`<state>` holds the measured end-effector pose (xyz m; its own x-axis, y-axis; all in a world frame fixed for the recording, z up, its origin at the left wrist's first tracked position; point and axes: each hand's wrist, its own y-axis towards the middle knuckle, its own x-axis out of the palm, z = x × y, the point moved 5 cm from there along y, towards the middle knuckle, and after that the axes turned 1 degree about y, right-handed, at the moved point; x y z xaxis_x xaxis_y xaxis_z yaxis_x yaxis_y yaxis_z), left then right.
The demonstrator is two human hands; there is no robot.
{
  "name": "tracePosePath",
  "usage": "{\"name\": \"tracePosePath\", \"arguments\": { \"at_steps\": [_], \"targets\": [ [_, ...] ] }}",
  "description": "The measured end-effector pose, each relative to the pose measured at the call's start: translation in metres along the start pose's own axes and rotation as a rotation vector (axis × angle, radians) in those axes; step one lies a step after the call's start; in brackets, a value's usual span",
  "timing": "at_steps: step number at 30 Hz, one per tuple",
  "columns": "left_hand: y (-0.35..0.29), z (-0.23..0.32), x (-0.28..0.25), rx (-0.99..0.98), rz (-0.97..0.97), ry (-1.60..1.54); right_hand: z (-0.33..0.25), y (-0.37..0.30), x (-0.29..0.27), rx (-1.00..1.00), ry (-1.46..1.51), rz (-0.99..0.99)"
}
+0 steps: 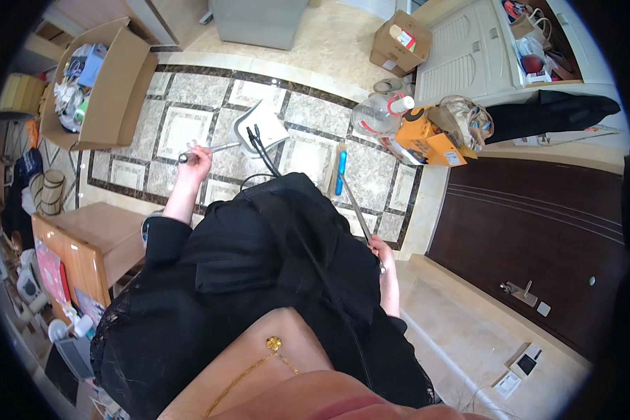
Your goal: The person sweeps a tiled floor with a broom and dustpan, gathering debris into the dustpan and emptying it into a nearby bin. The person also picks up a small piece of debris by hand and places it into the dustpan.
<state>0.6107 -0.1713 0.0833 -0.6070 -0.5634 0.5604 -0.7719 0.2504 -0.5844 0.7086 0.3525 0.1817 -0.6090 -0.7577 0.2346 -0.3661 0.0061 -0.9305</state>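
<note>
My left hand [197, 164] is closed around the grey rod handle of a white dustpan [267, 120], whose pan is at the tiled floor in front of me. Lower on the right, my right hand [380, 253] grips the metal handle of a broom [341, 170]. Its narrow blue head with pale bristles is some way to the right of the dustpan, not touching it. Black cables [264, 149] with plug ends hang from my front and cover a bit of the pan.
A large cardboard box [122, 91] with bagged items stands at the left, above a wooden table [94, 238]. To the right are a big clear bottle [376, 114], an orange box [427, 136] and a white cabinet [462, 59]. A dark door [539, 238] lies beyond.
</note>
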Motion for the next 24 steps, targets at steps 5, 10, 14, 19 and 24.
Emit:
{"name": "tracePosePath", "arguments": {
  "at_steps": [5,10,14,19,24],
  "targets": [
    [0.071,-0.015,0.04,0.043,0.034,0.052,-0.065,0.036,0.069,-0.015,-0.169,-0.067],
    [0.126,-0.032,0.08,0.068,0.027,-0.085,-0.164,0.102,0.143,-0.041,-0.406,-0.176],
    [0.157,-0.046,0.112,0.068,-0.052,-0.219,-0.247,0.149,0.216,-0.033,-0.488,-0.261],
    [0.199,-0.054,0.145,0.117,-0.037,-0.294,-0.325,0.21,0.307,-0.103,-0.529,-0.19],
    [0.269,-0.051,0.194,0.201,-0.056,-0.277,-0.373,0.263,0.383,-0.206,-0.745,-0.229]
  ]
}}
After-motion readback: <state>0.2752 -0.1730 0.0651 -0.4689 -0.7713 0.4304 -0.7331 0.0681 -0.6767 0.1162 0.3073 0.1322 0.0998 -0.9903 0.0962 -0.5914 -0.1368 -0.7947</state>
